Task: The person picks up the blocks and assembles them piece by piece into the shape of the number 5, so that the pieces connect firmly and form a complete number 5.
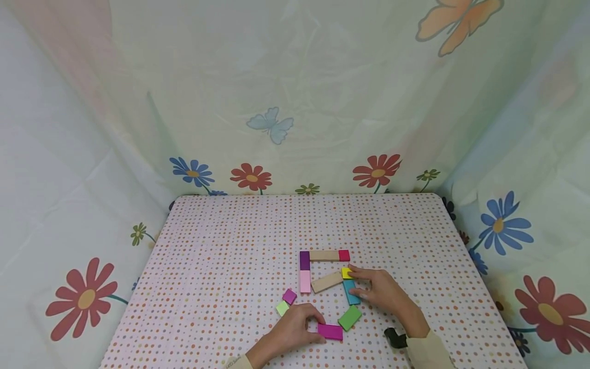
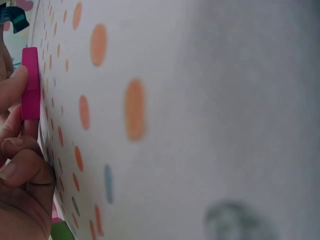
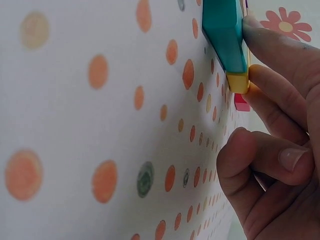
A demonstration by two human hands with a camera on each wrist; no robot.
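Note:
My left hand (image 1: 294,324) pinches the left end of a magenta block (image 1: 330,332) between thumb and fingers, low over the dotted tabletop. In the left wrist view the same magenta block (image 2: 31,82) stands beside the fingertips. My right hand (image 1: 384,293) has its thumb on a blue block (image 1: 351,292) and its fingertips at a small yellow block (image 1: 346,273). From the right wrist, the blue block (image 3: 222,32) meets the yellow block (image 3: 238,82) end to end. A green block (image 1: 350,318) lies at an angle between the blue and magenta blocks.
A plain wooden block (image 1: 327,282) meets the yellow block. Behind are a pink block (image 1: 305,282), a purple block (image 1: 304,260), another wooden block (image 1: 324,255) and a red cube (image 1: 344,255). A magenta cube (image 1: 289,295) and a lime cube (image 1: 282,308) lie left.

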